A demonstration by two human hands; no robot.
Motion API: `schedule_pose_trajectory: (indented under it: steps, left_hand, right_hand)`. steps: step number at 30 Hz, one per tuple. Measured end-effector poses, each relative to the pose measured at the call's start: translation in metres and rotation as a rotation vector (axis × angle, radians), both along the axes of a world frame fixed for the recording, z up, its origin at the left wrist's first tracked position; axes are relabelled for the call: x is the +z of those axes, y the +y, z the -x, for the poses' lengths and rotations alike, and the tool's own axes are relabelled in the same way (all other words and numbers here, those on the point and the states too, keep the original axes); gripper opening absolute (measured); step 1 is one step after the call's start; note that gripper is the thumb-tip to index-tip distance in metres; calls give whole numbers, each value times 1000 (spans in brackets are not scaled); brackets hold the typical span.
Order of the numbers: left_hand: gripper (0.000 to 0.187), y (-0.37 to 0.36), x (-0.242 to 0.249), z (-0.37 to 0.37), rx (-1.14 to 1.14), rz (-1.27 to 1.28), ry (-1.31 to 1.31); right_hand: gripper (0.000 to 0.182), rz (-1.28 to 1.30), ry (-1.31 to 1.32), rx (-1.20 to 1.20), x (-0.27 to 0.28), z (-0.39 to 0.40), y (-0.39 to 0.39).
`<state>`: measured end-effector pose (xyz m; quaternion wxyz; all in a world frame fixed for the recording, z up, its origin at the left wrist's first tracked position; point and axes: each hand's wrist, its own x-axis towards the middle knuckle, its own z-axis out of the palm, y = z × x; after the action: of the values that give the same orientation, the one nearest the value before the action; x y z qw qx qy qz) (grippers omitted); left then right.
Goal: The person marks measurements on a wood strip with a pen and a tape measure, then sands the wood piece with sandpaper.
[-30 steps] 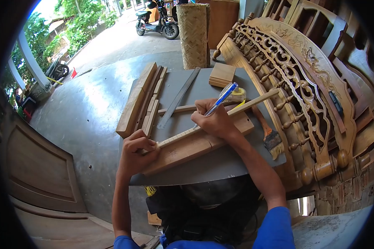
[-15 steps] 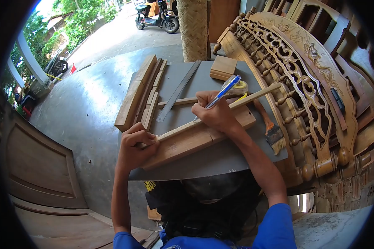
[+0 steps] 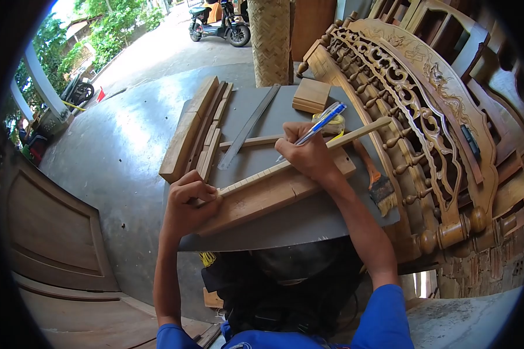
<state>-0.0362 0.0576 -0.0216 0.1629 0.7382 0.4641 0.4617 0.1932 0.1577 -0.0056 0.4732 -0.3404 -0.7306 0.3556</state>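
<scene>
Wooden strip [image 3: 361, 134]: lay slantwise along the far edge of a thick block [image 3: 256, 203], running from the left hand [image 3: 192, 198] past the right hand [image 3: 308, 152] and out beyond it. Was pinched at its left end between curled fingers of the left hand. Lay close by the tip of a pen [image 3: 321, 123] clutched in the right hand, too small there to tell whether touching.

The strip [image 3: 361, 134] is matt wood, the pen [image 3: 325, 120] smooth plastic.
</scene>
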Motion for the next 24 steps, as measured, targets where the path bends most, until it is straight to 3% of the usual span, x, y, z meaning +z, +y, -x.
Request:
schedule_pose_trajectory:
  steps: [24]
  left_hand:
    - [17,0,2,0,12,15,14]
  right_hand:
    - [31,22,-40,8,0,0,0]
